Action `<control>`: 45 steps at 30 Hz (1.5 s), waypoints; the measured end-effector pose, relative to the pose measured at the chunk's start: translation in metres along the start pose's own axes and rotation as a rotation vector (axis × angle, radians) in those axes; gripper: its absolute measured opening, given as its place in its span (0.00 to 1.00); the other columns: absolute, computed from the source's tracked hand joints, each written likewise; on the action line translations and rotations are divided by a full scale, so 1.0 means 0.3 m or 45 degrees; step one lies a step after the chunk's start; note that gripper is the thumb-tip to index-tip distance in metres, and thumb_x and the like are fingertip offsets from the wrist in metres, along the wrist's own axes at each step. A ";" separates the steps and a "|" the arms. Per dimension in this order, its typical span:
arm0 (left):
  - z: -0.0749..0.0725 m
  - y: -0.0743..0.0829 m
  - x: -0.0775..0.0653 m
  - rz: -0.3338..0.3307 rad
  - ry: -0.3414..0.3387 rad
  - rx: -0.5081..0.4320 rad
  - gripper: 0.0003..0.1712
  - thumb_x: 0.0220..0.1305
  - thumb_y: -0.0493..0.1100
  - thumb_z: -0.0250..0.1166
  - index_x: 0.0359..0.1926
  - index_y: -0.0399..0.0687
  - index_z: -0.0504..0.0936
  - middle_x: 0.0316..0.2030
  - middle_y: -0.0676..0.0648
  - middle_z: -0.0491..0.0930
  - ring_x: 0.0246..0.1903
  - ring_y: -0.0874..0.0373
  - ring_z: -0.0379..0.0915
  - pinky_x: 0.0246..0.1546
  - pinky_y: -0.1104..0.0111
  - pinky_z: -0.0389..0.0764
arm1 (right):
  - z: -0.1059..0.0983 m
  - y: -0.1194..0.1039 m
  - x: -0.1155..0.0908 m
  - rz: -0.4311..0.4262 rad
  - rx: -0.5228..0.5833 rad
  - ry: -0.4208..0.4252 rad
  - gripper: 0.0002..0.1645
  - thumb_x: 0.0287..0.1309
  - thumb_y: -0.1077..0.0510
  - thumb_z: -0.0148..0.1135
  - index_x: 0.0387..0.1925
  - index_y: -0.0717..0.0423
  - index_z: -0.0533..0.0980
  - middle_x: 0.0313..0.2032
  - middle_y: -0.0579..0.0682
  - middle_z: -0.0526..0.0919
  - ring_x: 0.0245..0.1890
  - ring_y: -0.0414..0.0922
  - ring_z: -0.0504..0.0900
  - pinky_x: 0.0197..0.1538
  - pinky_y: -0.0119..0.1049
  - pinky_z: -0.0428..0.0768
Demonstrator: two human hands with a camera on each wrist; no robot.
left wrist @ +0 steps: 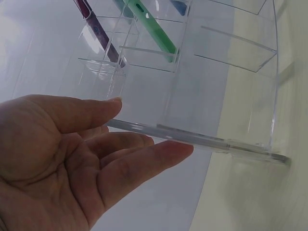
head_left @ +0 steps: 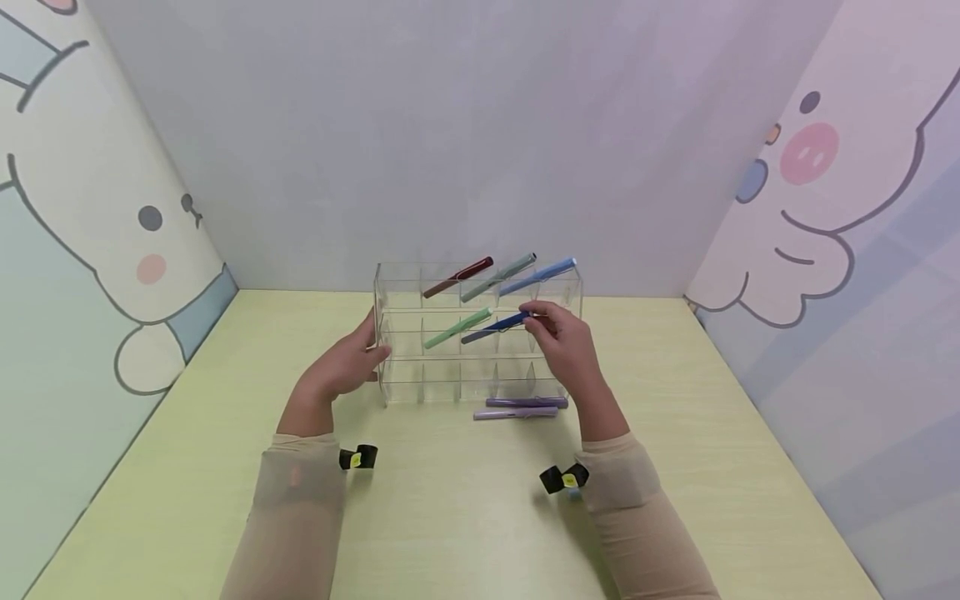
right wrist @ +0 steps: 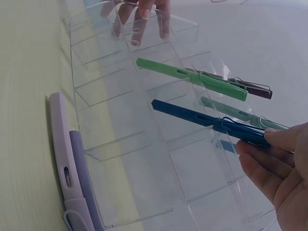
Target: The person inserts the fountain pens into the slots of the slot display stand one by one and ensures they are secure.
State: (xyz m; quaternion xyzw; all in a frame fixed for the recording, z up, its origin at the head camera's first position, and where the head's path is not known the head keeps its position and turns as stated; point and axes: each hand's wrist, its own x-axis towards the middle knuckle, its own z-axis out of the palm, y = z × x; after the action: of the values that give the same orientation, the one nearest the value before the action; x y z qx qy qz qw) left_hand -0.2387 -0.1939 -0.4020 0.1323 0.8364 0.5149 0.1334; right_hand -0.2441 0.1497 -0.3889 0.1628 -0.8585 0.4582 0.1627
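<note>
A clear pen rack [head_left: 440, 369] with stepped compartments stands on the table. My left hand [head_left: 347, 360] holds its left side panel, thumb on one side and fingers on the other, as the left wrist view shows. Between thumb and fingertips, my right hand [right wrist: 281, 166] pinches the capped end of a dark blue pen [right wrist: 190, 115], which lies slanted over the middle tier. Beside it on that tier rests a light green pen [head_left: 457, 328]. A dark red pen [head_left: 457, 277], a grey-green pen [head_left: 498, 277] and a light blue pen [head_left: 538, 277] lean in the top tier.
Two pens, one purple [head_left: 517, 402] and one lilac [head_left: 506, 414], lie on the table [head_left: 442, 500] along the rack's front right. A grey wall [head_left: 465, 133] rises behind the rack. Cartoon-printed panels [head_left: 112, 233] flank both sides. Each wrist wears a small black camera mount [head_left: 562, 478].
</note>
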 end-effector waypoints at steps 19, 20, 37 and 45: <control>-0.001 -0.010 0.002 -0.021 -0.009 -0.016 0.44 0.78 0.41 0.45 0.74 0.81 0.27 0.78 0.48 0.37 0.72 0.38 0.52 0.55 0.43 0.77 | -0.008 -0.001 -0.005 -0.047 -0.023 -0.067 0.19 0.68 0.52 0.60 0.57 0.51 0.78 0.51 0.49 0.83 0.48 0.45 0.84 0.51 0.46 0.84; -0.002 -0.010 0.001 -0.021 -0.011 -0.020 0.44 0.78 0.41 0.45 0.74 0.81 0.27 0.78 0.48 0.37 0.72 0.38 0.52 0.55 0.42 0.77 | -0.008 0.001 -0.006 -0.047 -0.014 -0.070 0.19 0.68 0.52 0.60 0.58 0.50 0.77 0.52 0.49 0.83 0.49 0.45 0.84 0.52 0.46 0.83; 0.011 0.003 0.008 -0.008 -0.028 -0.024 0.44 0.78 0.41 0.46 0.73 0.85 0.29 0.78 0.46 0.39 0.71 0.37 0.54 0.55 0.43 0.77 | -0.187 0.017 -0.043 0.011 -0.027 -0.023 0.25 0.68 0.44 0.58 0.64 0.43 0.72 0.60 0.44 0.78 0.55 0.43 0.82 0.57 0.45 0.81; -0.006 -0.001 0.005 -0.011 -0.022 -0.002 0.44 0.78 0.42 0.46 0.73 0.85 0.28 0.78 0.45 0.40 0.69 0.36 0.58 0.54 0.46 0.79 | -0.310 0.041 -0.095 0.122 -0.240 -0.186 0.31 0.68 0.41 0.57 0.67 0.49 0.69 0.63 0.54 0.76 0.57 0.55 0.80 0.56 0.55 0.80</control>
State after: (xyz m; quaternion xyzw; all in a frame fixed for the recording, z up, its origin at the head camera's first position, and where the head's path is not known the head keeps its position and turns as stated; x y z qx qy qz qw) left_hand -0.2409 -0.1949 -0.4016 0.1330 0.8354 0.5138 0.1431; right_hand -0.2118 0.2380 -0.3612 0.1385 -0.9142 0.3695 0.0922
